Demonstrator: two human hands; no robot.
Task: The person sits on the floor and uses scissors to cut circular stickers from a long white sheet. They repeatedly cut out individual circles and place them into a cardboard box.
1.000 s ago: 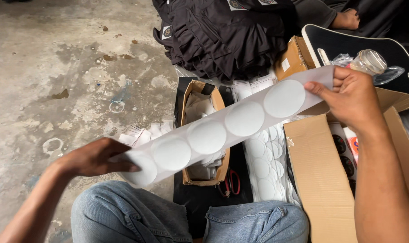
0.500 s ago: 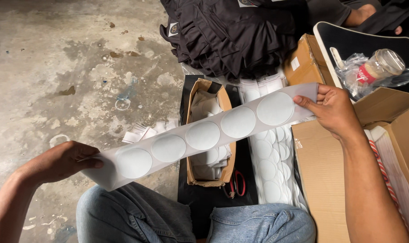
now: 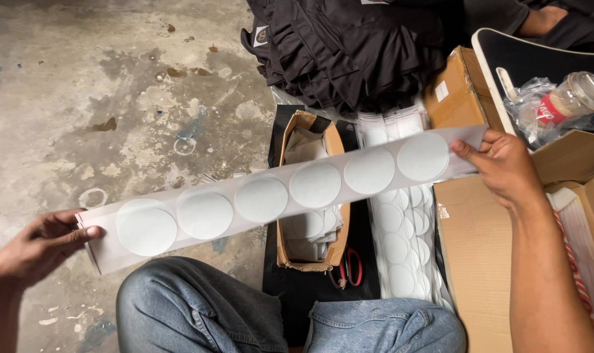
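Surface: bare concrete floor [image 3: 81, 85], stained and blotched, with faint ring marks. The person sits on it, knees in blue jeans [image 3: 205, 314] at the lower edge of the view. Clutter sits along the floor's right side: a heap of black clothing [image 3: 349, 52] at top, a small open cardboard box [image 3: 310, 196] on a black sheet, red-handled scissors [image 3: 350, 267] just beside that box, a stack of white sticker sheets [image 3: 398, 242], larger cardboard cartons [image 3: 473, 261] at right, and a jar in a clear bag [image 3: 558, 101] at upper right.

Object in hand: a long white sticker strip [image 3: 284, 193] bearing six round stickers in a row. It is held in the air above the knees and the small box. Its long axis runs from lower left to upper right, the right end higher.

Left hand [image 3: 38, 245]: thumb and fingers pinched on the strip's lower left end.
Right hand [image 3: 503, 167]: fingers closed on the strip's upper right end.
The hands are well apart, one at each end.
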